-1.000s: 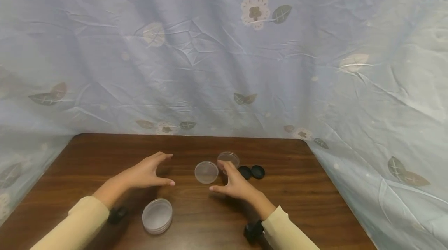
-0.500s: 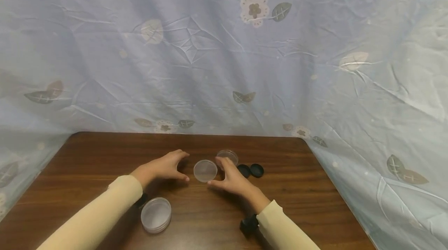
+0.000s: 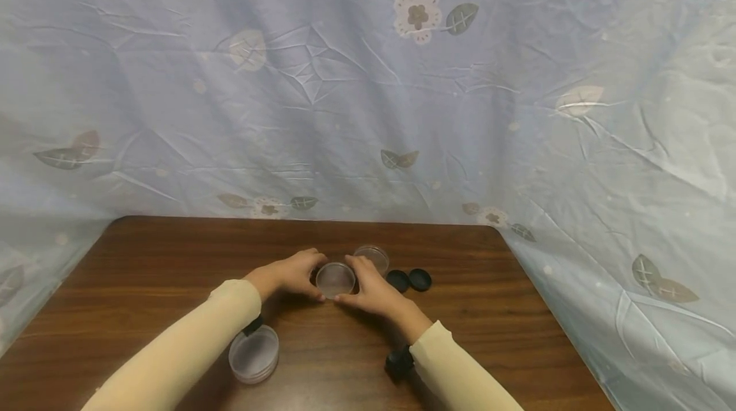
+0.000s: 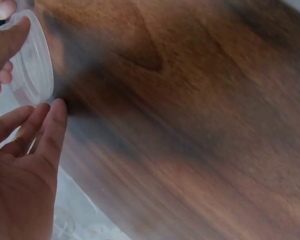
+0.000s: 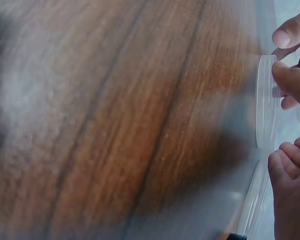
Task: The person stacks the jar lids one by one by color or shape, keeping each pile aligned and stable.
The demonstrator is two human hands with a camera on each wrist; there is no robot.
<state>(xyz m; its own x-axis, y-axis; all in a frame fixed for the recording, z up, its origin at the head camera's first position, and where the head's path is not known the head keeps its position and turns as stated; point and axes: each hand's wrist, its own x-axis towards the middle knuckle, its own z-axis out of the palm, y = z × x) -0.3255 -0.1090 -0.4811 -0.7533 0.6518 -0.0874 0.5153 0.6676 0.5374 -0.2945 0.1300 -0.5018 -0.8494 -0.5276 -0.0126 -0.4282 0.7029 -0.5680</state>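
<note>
A clear, shallow petri dish (image 3: 335, 280) is between my two hands, in the middle of the far half of the table. My left hand (image 3: 294, 273) holds its left side, thumb at the near edge and fingers toward the back. On the opposite side, my right hand (image 3: 374, 289) grips the rim in the same way. The left wrist view shows a thumb lying over the dish (image 4: 40, 65), with fingertips right at its lower edge. From the right wrist, the dish (image 5: 264, 107) appears edge-on, with a thumb against it.
Behind my right hand lies another clear dish (image 3: 375, 257). Two black discs (image 3: 420, 280) sit side by side to its right. A stack of clear dishes (image 3: 254, 355) stands near my left forearm on the wooden table (image 3: 489, 334). A patterned curtain (image 3: 345, 110) surrounds the table.
My left hand has moved right and reached the dish's left side. My right hand has closed in slightly on the other side. The black discs and the stack stay where they were.
</note>
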